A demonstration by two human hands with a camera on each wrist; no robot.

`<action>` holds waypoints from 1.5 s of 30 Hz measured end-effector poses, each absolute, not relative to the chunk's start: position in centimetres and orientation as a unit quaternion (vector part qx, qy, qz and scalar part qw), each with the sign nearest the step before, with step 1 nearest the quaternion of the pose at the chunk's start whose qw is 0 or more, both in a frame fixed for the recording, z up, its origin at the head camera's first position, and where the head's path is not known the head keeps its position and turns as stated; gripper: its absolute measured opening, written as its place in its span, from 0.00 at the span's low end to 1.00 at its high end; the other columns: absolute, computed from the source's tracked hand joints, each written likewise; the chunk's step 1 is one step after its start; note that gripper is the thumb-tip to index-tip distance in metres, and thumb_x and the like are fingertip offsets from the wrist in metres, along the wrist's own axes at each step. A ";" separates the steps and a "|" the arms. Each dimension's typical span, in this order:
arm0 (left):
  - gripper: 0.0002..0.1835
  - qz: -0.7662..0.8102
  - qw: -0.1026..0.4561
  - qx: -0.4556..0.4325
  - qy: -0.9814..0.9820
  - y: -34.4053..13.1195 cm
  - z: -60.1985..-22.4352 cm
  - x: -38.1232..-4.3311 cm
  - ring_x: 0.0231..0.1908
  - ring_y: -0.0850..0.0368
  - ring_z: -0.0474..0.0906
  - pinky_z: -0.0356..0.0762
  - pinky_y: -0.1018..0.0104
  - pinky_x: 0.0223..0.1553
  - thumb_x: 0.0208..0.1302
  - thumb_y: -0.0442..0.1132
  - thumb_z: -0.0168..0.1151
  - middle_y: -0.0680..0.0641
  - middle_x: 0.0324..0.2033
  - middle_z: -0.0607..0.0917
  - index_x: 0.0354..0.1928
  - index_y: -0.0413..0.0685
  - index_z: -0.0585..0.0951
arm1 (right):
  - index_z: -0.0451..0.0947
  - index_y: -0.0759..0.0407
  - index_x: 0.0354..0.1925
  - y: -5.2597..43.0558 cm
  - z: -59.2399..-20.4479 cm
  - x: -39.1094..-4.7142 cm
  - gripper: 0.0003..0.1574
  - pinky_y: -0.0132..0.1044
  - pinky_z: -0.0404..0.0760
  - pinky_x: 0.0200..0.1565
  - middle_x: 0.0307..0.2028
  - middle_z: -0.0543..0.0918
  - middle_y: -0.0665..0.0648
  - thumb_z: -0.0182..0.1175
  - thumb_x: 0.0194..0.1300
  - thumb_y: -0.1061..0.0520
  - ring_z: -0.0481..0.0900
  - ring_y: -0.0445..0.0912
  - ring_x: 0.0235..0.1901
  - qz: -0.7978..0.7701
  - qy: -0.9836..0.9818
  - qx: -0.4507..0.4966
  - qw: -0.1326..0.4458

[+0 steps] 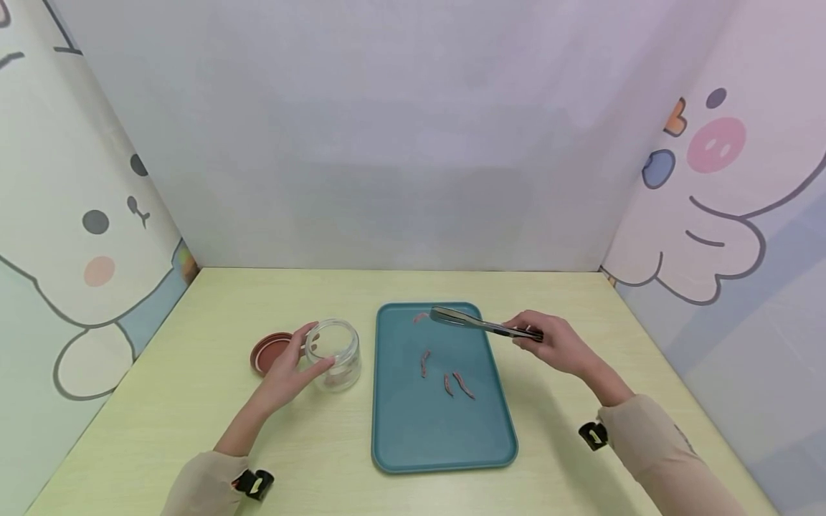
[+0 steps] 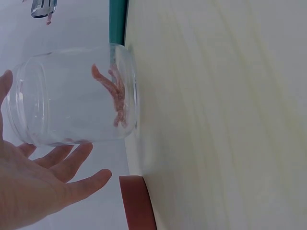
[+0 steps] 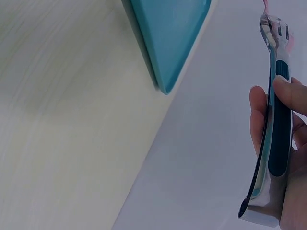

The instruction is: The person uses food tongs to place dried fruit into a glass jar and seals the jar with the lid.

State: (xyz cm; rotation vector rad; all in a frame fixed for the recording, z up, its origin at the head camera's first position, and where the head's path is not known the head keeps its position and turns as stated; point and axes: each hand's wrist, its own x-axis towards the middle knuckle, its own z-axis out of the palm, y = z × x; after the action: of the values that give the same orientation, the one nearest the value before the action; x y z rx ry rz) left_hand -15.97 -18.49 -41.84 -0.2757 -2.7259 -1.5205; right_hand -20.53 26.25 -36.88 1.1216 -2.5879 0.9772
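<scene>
My left hand (image 1: 293, 371) holds a clear glass jar (image 1: 342, 373) at its open rim, thumb on the near side and fingers along the other. Several wrinkled pink-brown strips (image 2: 117, 93) lie at the jar's bottom in the left wrist view. My right hand (image 1: 548, 340) grips metal tongs (image 1: 477, 322) with dark handle pads, held over the far right part of the blue tray (image 1: 439, 437). The tongs' nearly closed tips pinch another pink strip (image 3: 265, 5), which sticks out beyond them. Three more strips (image 1: 463, 385) lie on the tray.
A red-brown round lid (image 1: 269, 351) lies on the pale wooden table (image 1: 310, 459), left of the jar and partly behind my left hand. A plain pale backdrop (image 1: 413, 179) stands behind the table, with cartoon-printed sheets (image 1: 97, 287) on both sides.
</scene>
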 end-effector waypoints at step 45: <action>0.40 -0.498 0.000 -0.090 -0.863 -18.5 -42.2 -16.1 0.56 0.34 0.58 0.61 0.40 0.48 0.56 0.50 0.59 0.35 0.59 0.60 0.65 0.50 0.51 | 0.75 0.54 0.44 16.8 -35.5 -21.6 0.16 0.30 0.68 0.22 0.33 0.77 0.50 0.59 0.56 0.67 0.67 0.36 0.21 0.325 -0.811 0.482 0.071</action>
State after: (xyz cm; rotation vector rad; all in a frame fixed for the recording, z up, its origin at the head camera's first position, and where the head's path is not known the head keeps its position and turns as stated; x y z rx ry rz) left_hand -16.13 -18.53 -42.21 -0.2812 -2.7105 -1.5632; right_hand -21.64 16.82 -35.49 1.4487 -2.4382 0.9764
